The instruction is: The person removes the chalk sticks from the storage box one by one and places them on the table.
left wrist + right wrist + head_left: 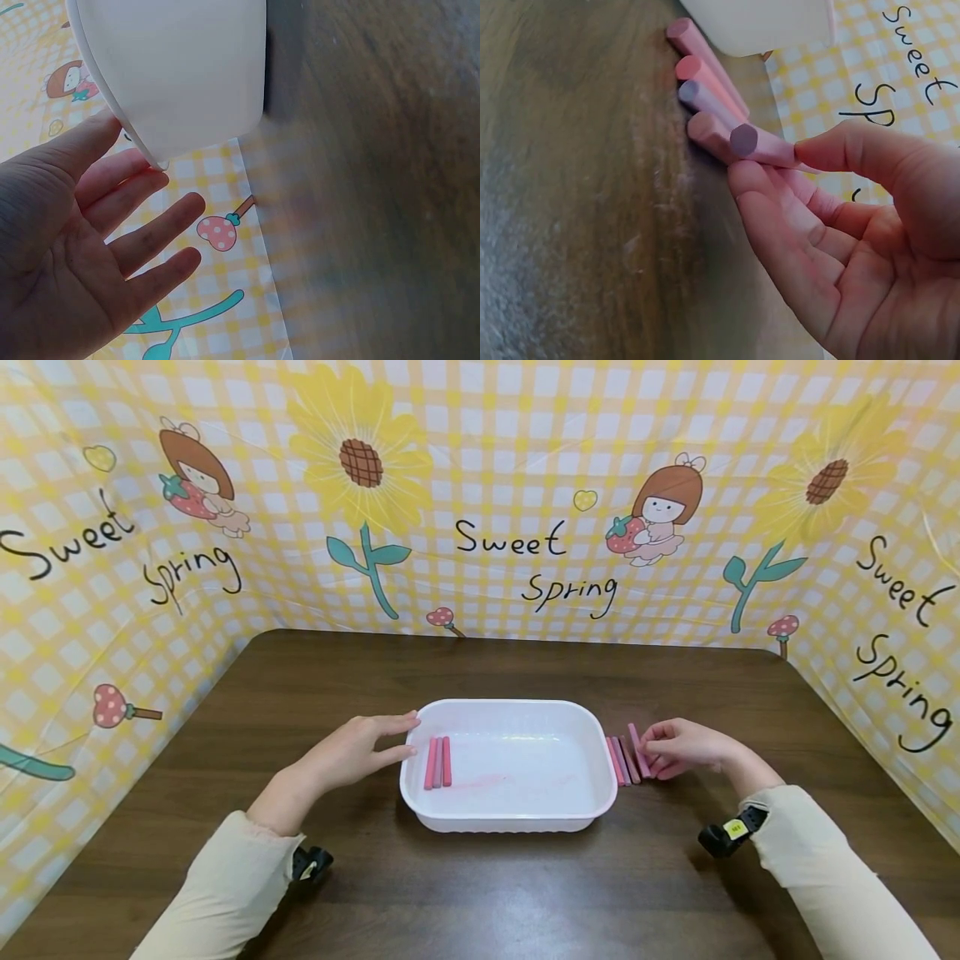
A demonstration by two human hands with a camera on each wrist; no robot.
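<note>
A white tray (517,760) with a rim stands on the table, and three pink chalk sticks (438,763) lie side by side at its left end. My left hand (352,747) rests at the tray's left rim with fingers extended; in the left wrist view the thumb and fingertips meet the rim. My right hand (686,747) pinches a purplish-pink chalk stick (744,140) between thumb and fingers, right of the tray. Several more chalk sticks (697,71), pink and mauve, lie in a row between that hand and the tray's right side.
The dark wooden table (495,893) is bordered by a yellow checked cloth (510,460) at the back and sides. Faint pink dust (487,781) marks the tray floor. A black wrist camera (731,833) sits at the right cuff, another (309,864) at the left.
</note>
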